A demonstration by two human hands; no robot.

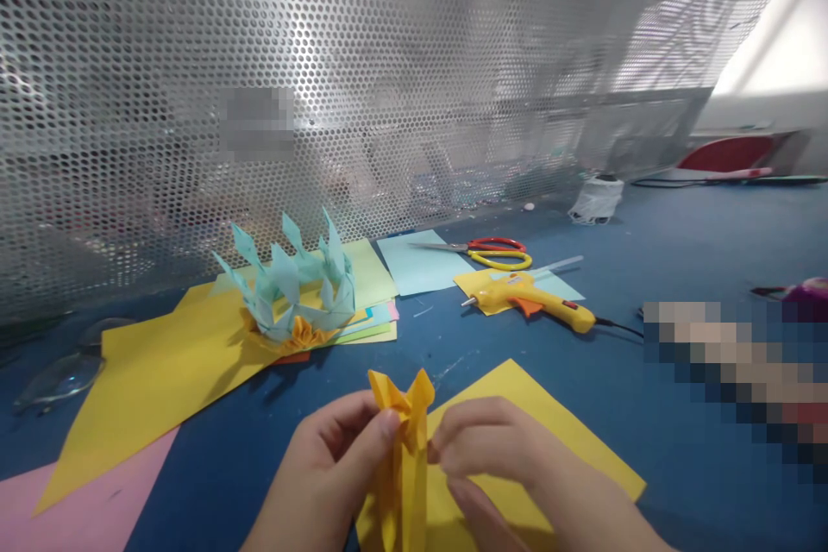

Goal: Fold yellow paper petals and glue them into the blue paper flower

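A folded yellow paper piece (pixel 409 483) stands upright at the bottom middle, its two pointed tips spread apart at the top. My left hand (pixel 342 457) pinches it from the left, thumb pressed on the front fold. On the other side, the curled fingers of my right hand (pixel 498 444) touch or nearly touch its right edge; their tips are partly hidden behind the folds. Beneath both hands lies a flat sheet of yellow paper (pixel 556 431). Farther left stands a light blue folded-paper crown (pixel 285 310).
A yellow glue gun (pixel 549 304) and red-and-yellow scissors (pixel 498 253) lie behind my right hand. Large yellow paper (pixel 161 371), pink paper (pixel 90 500) and glasses (pixel 61 379) are at left. A perforated metal screen (pixel 194 60) borders the blue table; a spool of white thread (pixel 596 200) stands near it.
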